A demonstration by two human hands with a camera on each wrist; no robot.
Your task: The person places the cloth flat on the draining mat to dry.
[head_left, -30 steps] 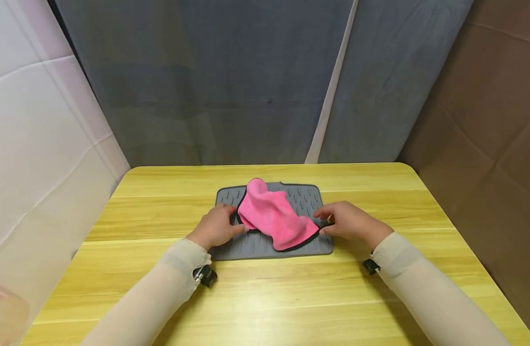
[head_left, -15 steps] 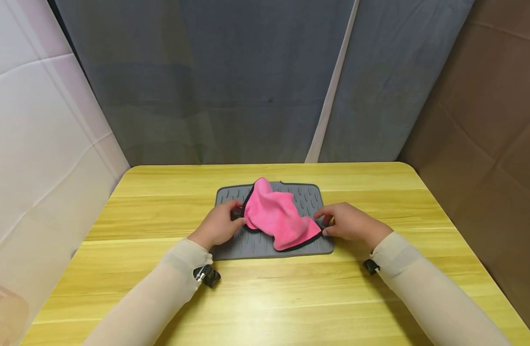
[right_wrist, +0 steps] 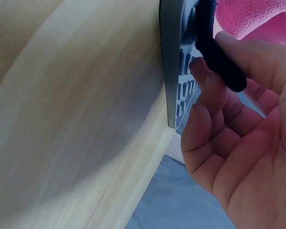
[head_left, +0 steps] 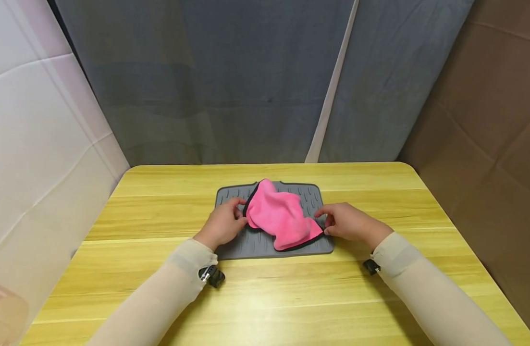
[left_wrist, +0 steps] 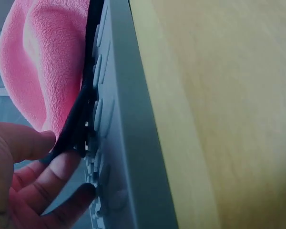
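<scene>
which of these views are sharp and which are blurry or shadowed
Head view: sharp, evenly lit, with soft shadows under the sleeves on the table. Left wrist view: soft focus on the pink cloth and left hand. Right wrist view: the right hand blurred, table grain smeared.

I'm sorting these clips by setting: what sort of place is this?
Probably a makeshift recording booth rather than a home: a yellow wooden table hemmed in by hung grey fabric and brown cardboard, with only a grey mat and pink cloth set out.
</scene>
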